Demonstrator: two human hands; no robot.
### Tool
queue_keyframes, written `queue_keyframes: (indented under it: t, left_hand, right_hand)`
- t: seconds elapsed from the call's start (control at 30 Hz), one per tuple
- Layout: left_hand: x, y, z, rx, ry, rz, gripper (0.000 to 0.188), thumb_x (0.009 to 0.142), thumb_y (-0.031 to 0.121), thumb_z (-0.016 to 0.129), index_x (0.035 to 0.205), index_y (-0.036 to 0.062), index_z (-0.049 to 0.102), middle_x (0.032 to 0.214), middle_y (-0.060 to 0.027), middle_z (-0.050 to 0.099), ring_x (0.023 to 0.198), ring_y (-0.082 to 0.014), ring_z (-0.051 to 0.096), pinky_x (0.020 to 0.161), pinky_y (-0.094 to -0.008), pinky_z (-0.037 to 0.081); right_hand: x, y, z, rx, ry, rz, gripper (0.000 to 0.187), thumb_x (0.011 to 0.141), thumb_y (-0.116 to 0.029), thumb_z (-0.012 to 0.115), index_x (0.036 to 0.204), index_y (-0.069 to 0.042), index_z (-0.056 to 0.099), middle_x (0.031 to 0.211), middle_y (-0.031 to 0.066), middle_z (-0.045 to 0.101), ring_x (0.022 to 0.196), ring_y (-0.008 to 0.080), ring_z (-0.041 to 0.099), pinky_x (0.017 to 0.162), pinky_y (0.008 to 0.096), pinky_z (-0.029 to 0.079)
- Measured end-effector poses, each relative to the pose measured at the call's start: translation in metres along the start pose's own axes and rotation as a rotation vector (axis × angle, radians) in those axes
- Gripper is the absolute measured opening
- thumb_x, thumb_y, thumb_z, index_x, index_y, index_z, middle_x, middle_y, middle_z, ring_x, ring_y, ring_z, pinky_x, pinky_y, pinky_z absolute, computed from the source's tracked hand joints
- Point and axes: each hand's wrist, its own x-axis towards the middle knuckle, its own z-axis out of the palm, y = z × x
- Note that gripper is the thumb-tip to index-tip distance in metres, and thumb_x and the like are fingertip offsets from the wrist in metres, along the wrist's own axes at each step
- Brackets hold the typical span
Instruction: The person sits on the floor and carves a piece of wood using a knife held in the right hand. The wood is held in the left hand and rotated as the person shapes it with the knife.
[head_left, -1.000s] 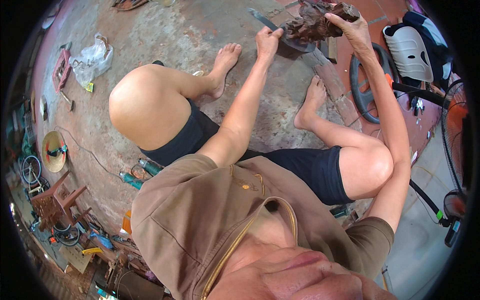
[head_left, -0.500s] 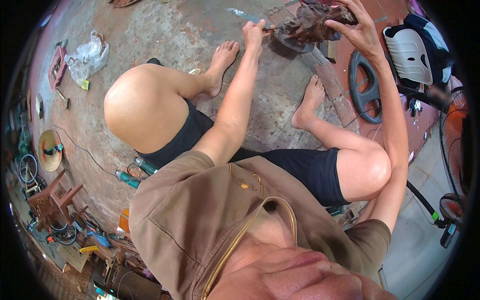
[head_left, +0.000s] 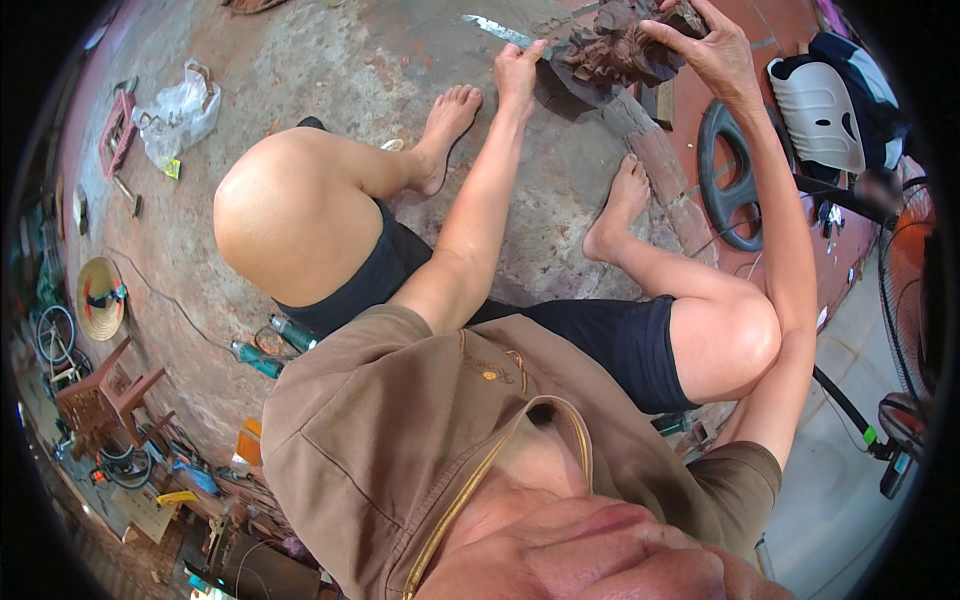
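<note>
My right hand (head_left: pixel 712 52) grips the upper right end of a dark reddish-brown wood carving (head_left: pixel 625 45), its thumb and fingers wrapped round it. The carving is knobbly, with deep folds, and the frame cuts off its top. Just left of it, my left hand (head_left: pixel 517 75) is closed in a pinch beside a long, thin, silvery-blue strip (head_left: pixel 495 29). The strip runs from the fingers up to the left; whether it is a blade or a flexible strip I cannot tell. A dark, smooth base part (head_left: pixel 572 92) of the carving sits low near the floor.
My bare feet rest on the stained concrete floor (head_left: pixel 330 90). At right lie a black steering-wheel-shaped thing (head_left: pixel 728 175), a white ribbed plastic piece (head_left: pixel 815 115) and a fan (head_left: pixel 905 290). Leftward are a plastic bag (head_left: pixel 180 115), green power tools (head_left: pixel 258 358) and a straw hat (head_left: pixel 100 298).
My left hand has shifted slightly right and down, and the silvery strip has moved right with it. My right hand and the carving have tilted a little.
</note>
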Motion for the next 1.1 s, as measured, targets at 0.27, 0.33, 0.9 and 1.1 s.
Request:
queue_keyframes:
  t: [0.27, 0.33, 0.9, 1.1]
  left_hand:
    - [-0.003, -0.001, 0.003, 0.530, 0.085, 0.300, 0.023, 0.081, 0.018, 0.071, 0.075, -0.0020, 0.061, 0.065, -0.0018, 0.061, 0.059, -0.0124, 0.052, 0.055, -0.0302, 0.041]
    - [-0.013, 0.008, 0.015, 0.630, 0.105, 0.440, 0.020, 0.082, 0.015, 0.068, 0.078, -0.0028, 0.061, 0.067, -0.0034, 0.064, 0.060, -0.0148, 0.057, 0.056, -0.0317, 0.044]
    - [-0.007, 0.014, 0.011, 0.499, 0.089, 0.334, 0.019, 0.081, 0.017, 0.069, 0.078, -0.0002, 0.064, 0.063, -0.0025, 0.060, 0.059, -0.0103, 0.050, 0.056, -0.0316, 0.042]
    - [-0.007, 0.021, 0.016, 0.455, 0.058, 0.392, 0.018, 0.080, 0.016, 0.068, 0.080, -0.0009, 0.063, 0.067, -0.0146, 0.064, 0.069, -0.0227, 0.066, 0.064, -0.0391, 0.048]
  right_hand:
    - [-0.003, -0.016, 0.006, -0.154, -0.030, -0.131, 0.033, 0.071, -0.023, 0.079, 0.091, -0.004, 0.061, 0.084, 0.0081, 0.064, 0.078, 0.0179, 0.063, 0.070, 0.0321, 0.049]
    - [-0.007, -0.009, 0.007, -0.175, 0.006, -0.173, 0.032, 0.071, -0.023, 0.079, 0.091, -0.004, 0.061, 0.082, 0.0076, 0.063, 0.076, 0.0174, 0.062, 0.070, 0.0314, 0.048]
    - [-0.017, -0.012, 0.010, -0.162, 0.044, -0.188, 0.031, 0.073, -0.023, 0.077, 0.090, -0.004, 0.060, 0.083, 0.0108, 0.060, 0.075, 0.0231, 0.061, 0.069, 0.0325, 0.049]
    - [-0.015, -0.016, 0.014, -0.178, 0.055, -0.218, 0.031, 0.073, -0.023, 0.077, 0.088, -0.003, 0.059, 0.081, 0.0111, 0.061, 0.073, 0.0244, 0.062, 0.068, 0.0336, 0.049]
